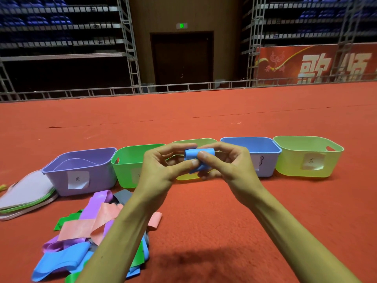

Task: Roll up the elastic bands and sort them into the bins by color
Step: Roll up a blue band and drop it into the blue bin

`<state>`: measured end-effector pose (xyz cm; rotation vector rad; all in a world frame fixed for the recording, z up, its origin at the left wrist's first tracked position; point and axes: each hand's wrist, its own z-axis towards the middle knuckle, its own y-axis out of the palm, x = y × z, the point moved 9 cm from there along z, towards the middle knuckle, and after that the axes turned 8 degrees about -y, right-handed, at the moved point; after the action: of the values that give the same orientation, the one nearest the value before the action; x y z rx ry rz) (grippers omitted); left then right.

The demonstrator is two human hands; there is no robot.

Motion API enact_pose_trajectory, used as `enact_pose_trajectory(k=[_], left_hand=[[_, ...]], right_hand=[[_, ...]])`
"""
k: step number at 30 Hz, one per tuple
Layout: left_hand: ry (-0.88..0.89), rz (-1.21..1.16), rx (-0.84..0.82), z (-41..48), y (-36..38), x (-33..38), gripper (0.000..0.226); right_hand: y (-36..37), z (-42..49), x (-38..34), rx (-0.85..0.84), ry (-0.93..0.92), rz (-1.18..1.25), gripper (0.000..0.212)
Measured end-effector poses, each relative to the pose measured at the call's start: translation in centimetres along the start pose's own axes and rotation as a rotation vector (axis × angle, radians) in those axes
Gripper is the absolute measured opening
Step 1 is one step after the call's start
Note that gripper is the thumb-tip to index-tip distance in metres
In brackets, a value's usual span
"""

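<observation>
Stretching across the lower frame, a red carpet (224,211) holds a mid-height row of bins: purple bin (61,172), green bin (126,170), yellow bin (195,140), blue bin (265,149), second yellow bin (295,160). A pile of loose bands (85,227) lies lower left. At centre, left hand (161,166) and right hand (230,162) pinch a rolled blue band (199,158), fingers clamped on it.

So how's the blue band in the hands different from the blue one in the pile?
The held blue band is tightly rolled; the pile's blue band lies loose, unrolled. The left hand and right hand pinch the held one; the other rests untouched on the carpet. Both are blue.
</observation>
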<state>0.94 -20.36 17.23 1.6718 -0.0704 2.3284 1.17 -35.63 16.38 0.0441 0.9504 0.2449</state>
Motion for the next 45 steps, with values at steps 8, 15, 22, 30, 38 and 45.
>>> enact_pose_trajectory(k=[8,15,22,30,38,45], left_hand=[[-0.101,-0.09,-0.048,-0.1,0.6,-0.5,0.029],[-0.077,-0.024,0.006,0.0,0.3,-0.1,0.022],[-0.033,0.048,0.004,0.0,0.3,0.1,0.028],[0.007,0.088,0.018,0.1,0.7,-0.1,0.037],[-0.139,-0.074,0.016,0.1,0.6,-1.3,0.031],[-0.112,-0.068,-0.072,-0.1,0.7,-0.7,0.027]], right_hand=[[0.2,-0.2,-0.7,-0.067,-0.028,0.032,0.023],[-0.3,-0.6,-1.0,-0.036,-0.1,0.006,0.027],[-0.4,-0.7,0.8,-0.064,0.004,0.066,0.029],[-0.5,-0.7,1.1,0.076,0.009,0.044,0.03],[0.3,-0.7,0.5,-0.023,-0.008,0.064,0.033],[0.2,-0.6,0.0,-0.015,-0.025,0.116,0.037]])
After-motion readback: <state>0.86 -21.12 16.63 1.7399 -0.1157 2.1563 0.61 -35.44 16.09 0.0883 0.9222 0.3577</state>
